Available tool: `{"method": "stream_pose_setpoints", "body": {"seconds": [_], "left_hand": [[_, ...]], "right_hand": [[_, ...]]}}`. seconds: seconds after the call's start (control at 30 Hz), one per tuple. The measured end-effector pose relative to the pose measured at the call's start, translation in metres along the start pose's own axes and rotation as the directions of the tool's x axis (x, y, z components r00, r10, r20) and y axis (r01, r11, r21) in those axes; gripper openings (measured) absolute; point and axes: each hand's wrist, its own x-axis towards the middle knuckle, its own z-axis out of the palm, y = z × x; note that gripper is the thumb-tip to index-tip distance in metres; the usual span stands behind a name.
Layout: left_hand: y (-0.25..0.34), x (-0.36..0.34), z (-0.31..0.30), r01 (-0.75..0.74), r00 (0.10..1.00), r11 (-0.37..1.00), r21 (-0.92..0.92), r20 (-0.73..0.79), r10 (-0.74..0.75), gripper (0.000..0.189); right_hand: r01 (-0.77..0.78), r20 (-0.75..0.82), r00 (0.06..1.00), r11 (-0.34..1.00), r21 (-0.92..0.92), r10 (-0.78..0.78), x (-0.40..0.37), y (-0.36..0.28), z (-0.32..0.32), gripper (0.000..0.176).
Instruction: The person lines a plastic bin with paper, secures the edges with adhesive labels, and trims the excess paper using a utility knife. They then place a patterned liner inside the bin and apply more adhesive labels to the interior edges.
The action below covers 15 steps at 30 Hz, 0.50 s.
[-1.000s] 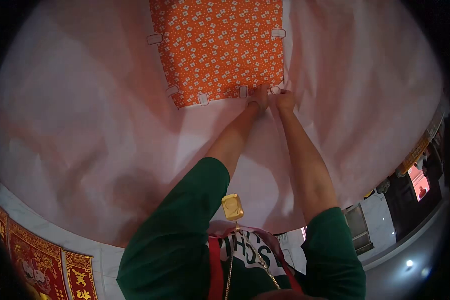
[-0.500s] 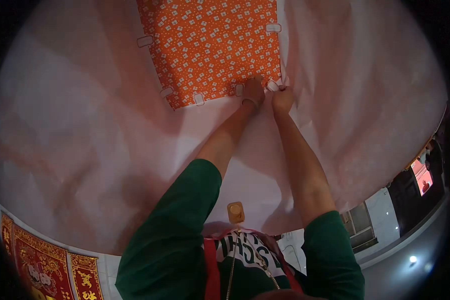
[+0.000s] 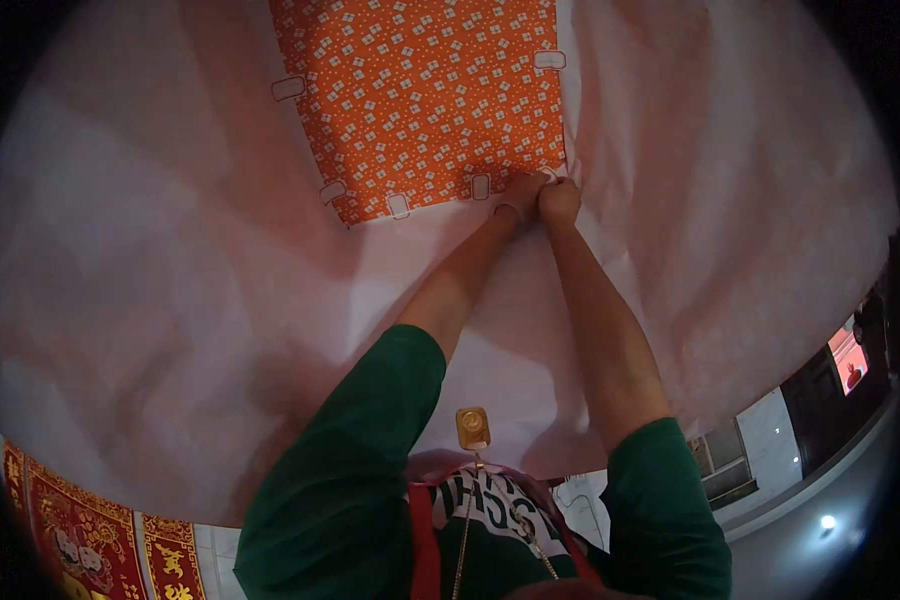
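An orange sheet [image 3: 420, 110] with a small white flower-like print lies on a large pale pink sheet [image 3: 210, 260]. White rounded stickers with dark outlines sit along its edges, one sticker [image 3: 481, 187] just left of my hands. At the lower right corner, my left hand [image 3: 522, 192] has its fingers bent and brought together against my right hand; what they grip is hidden. My right hand [image 3: 561, 203] pinches a whitish sticker [image 3: 548, 174] at that corner, partly covered by the fingers. The hands touch each other.
The pink sheet spreads wide on both sides, wrinkled at the right. A gold pendant [image 3: 473, 428] on a chain hangs before my chest. Red and gold hangings [image 3: 75, 530] show at lower left, a dark door [image 3: 820, 415] at right.
My left hand has shifted right and slightly down, off the orange print to my right hand. My right hand has moved slightly left. The whole view has shifted a little.
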Motion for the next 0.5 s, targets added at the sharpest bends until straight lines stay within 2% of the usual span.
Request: {"method": "stream_pose_setpoints", "body": {"seconds": [0.03,0.1,0.17,0.23,0.27,0.33,0.37,0.4,0.47,0.5], "left_hand": [[-0.004,0.003,0.001,0.063,0.996,0.993,0.096,0.060,-0.068,0.028],[0.001,-0.002,-0.008,0.048,0.995,0.992,0.120,0.081,-0.058,0.029],[0.007,-0.004,-0.012,0.032,0.994,0.989,0.143,0.099,-0.047,0.030],[0.013,-0.006,-0.011,0.196,0.975,0.967,0.164,0.075,-0.211,0.033],[0.012,-0.004,-0.007,0.196,0.975,0.966,0.168,0.073,-0.211,0.033],[0.012,-0.001,0.001,0.274,0.948,0.900,0.339,0.059,-0.311,0.038],[0.016,-0.002,-0.002,0.271,0.949,0.902,0.337,0.062,-0.308,0.038],[0.022,-0.003,-0.010,0.239,0.945,0.900,0.364,0.127,-0.302,0.040],[0.030,0.011,-0.016,0.201,0.937,0.898,0.392,0.192,-0.293,0.043],[0.033,0.038,-0.012,0.291,0.773,0.789,0.542,0.352,-0.527,0.042]], "right_hand": [[-0.022,0.011,1.000,0.999,-0.029,0.023,0.000,-0.001,0.000,0.028],[-0.045,0.019,0.999,0.997,-0.056,0.046,0.002,-0.001,0.002,0.029],[-0.015,0.096,0.995,0.996,-0.091,0.024,0.005,-0.002,0.001,0.031],[0.018,0.133,0.991,0.994,-0.105,-0.004,0.006,-0.002,-0.001,0.032],[0.051,0.174,0.984,0.992,-0.116,-0.031,0.007,-0.001,-0.001,0.033],[0.009,0.125,0.992,0.998,-0.054,-0.002,0.005,-0.004,0.001,0.033],[-0.028,0.078,0.997,1.000,0.010,0.027,0.006,-0.005,0.001,0.032],[-0.029,0.075,0.997,1.000,0.010,0.028,0.011,0.001,0.006,0.032],[0.095,0.189,0.980,0.985,-0.147,-0.066,0.019,0.010,0.015,0.026],[0.088,0.186,0.981,0.986,-0.144,-0.060,0.010,-0.001,0.006,0.026]]}}
